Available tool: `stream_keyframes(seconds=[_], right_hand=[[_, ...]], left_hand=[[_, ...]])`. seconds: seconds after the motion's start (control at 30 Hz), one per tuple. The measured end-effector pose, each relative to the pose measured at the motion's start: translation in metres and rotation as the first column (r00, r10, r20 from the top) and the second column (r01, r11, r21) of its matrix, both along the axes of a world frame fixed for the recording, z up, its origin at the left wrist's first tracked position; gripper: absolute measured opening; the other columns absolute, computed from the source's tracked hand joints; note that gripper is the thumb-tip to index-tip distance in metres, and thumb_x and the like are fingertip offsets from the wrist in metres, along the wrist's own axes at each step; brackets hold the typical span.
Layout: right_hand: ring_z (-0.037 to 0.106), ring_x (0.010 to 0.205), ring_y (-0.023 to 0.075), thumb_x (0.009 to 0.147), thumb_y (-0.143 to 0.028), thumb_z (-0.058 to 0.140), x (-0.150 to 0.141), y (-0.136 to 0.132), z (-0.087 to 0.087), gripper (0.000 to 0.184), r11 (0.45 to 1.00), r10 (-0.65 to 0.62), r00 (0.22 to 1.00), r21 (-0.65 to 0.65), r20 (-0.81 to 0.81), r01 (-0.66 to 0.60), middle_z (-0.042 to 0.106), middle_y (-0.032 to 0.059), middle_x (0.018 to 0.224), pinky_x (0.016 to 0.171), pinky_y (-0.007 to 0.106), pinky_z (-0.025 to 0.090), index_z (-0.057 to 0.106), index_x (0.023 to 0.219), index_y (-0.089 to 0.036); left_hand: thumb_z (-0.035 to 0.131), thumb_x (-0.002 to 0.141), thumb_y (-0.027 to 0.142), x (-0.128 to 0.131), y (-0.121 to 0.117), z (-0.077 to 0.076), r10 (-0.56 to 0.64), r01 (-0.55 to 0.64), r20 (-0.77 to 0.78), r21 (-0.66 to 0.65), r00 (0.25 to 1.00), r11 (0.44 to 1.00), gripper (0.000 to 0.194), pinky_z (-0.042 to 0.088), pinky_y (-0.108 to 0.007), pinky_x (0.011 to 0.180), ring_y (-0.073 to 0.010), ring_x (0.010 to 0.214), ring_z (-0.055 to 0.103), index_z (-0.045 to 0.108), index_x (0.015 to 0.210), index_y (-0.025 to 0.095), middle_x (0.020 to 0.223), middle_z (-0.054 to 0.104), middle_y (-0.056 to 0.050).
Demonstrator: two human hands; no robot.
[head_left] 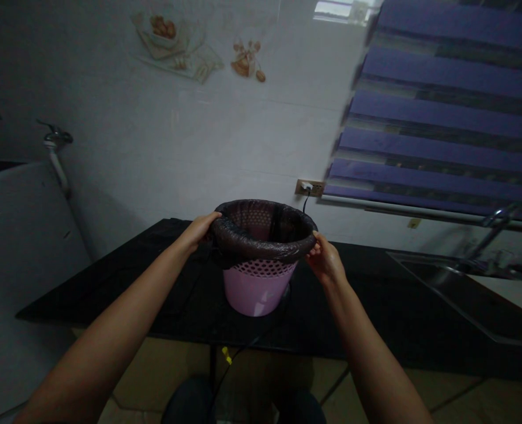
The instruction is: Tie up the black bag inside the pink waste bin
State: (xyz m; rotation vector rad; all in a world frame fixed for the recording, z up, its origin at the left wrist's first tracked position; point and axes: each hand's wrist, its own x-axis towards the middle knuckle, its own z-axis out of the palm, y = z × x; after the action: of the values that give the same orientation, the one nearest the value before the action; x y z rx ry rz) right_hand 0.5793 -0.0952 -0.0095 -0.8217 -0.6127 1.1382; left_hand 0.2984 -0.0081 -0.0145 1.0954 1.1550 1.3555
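Note:
A pink plastic bin (256,290) with a band of round holes stands upright on the black counter. Lining it is a black trash bag (269,250), its edge folded outward over the rim all the way round. My left hand (201,228) grips the bag-covered rim on the left, thumb on top and fingers tucked out of sight beneath. On the opposite side, my right hand (325,256) pinches the bag at the rim, with its thumb up and fingers curled below. Inside the bin, holes show through the thin plastic.
The black counter (362,294) runs along a tiled wall. At right is a metal sink (459,294) with a faucet (499,221). A plug sits in the wall socket (310,188), and a black cable with a yellow tag (226,355) hangs over the front edge. A purple-striped blind (432,112) covers the window.

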Motion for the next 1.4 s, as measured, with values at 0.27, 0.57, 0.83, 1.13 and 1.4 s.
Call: stream_keyframes(seconds=[0.27, 0.57, 0.83, 1.13, 1.4], right_hand=[[0.038, 0.038, 0.0037, 0.059, -0.026, 0.077, -0.001, -0.002, -0.001, 0.031, 1.000, -0.014, 1.000, -0.027, -0.014, 0.013, 0.043, -0.0079, 0.045, 0.043, 0.017, 0.040, 0.047, 0.062, -0.017], [0.038, 0.038, 0.0034, 0.055, -0.025, 0.077, -0.002, -0.005, 0.001, 0.031, 0.999, 0.001, 0.999, -0.037, -0.048, -0.002, 0.045, -0.0078, 0.045, 0.043, 0.017, 0.040, 0.048, 0.061, -0.016], [0.036, 0.037, 0.0035, 0.058, -0.024, 0.077, -0.005, -0.011, 0.002, 0.032, 0.999, 0.011, 0.997, -0.047, -0.075, -0.014, 0.041, -0.0092, 0.043, 0.042, 0.017, 0.039, 0.045, 0.061, -0.017], [0.036, 0.038, 0.0034, 0.059, -0.026, 0.078, -0.008, -0.015, 0.004, 0.036, 0.997, 0.038, 0.998, -0.059, -0.047, -0.041, 0.039, -0.0090, 0.043, 0.044, 0.018, 0.041, 0.043, 0.060, -0.018], [0.036, 0.037, 0.0029, 0.057, -0.027, 0.079, -0.008, -0.015, 0.003, 0.036, 0.998, 0.039, 0.999, -0.053, -0.027, -0.040, 0.042, -0.0081, 0.045, 0.041, 0.016, 0.038, 0.044, 0.061, -0.017]], left_hand=[[0.067, 0.064, 0.042, 0.002, 0.002, -0.002, 0.034, -0.034, -0.022, 0.022, 0.999, 0.999, 0.028, 0.042, -0.026, 0.053, -0.0167, 0.060, 0.055, 0.065, 0.077, 0.017, 0.072, 0.062, -0.004], [0.066, 0.064, 0.042, 0.004, 0.005, -0.004, 0.030, -0.030, 0.016, 0.032, 0.999, 0.999, 0.028, 0.041, -0.024, 0.051, -0.0160, 0.061, 0.056, 0.066, 0.076, 0.016, 0.072, 0.063, -0.004], [0.067, 0.060, 0.042, 0.004, 0.012, -0.005, 0.029, -0.030, 0.048, 0.022, 0.998, 0.999, 0.030, 0.042, -0.024, 0.055, -0.0163, 0.063, 0.056, 0.065, 0.076, 0.016, 0.072, 0.063, -0.003], [0.067, 0.060, 0.037, 0.006, 0.013, -0.003, -0.010, 0.007, 0.101, 0.024, 0.995, 1.000, 0.025, 0.043, -0.024, 0.056, -0.0158, 0.063, 0.056, 0.063, 0.075, 0.017, 0.071, 0.062, -0.003], [0.068, 0.058, 0.039, 0.005, 0.018, -0.004, -0.007, 0.004, 0.100, 0.025, 0.995, 1.000, 0.030, 0.044, -0.024, 0.057, -0.0160, 0.063, 0.056, 0.064, 0.077, 0.017, 0.072, 0.062, -0.003]])
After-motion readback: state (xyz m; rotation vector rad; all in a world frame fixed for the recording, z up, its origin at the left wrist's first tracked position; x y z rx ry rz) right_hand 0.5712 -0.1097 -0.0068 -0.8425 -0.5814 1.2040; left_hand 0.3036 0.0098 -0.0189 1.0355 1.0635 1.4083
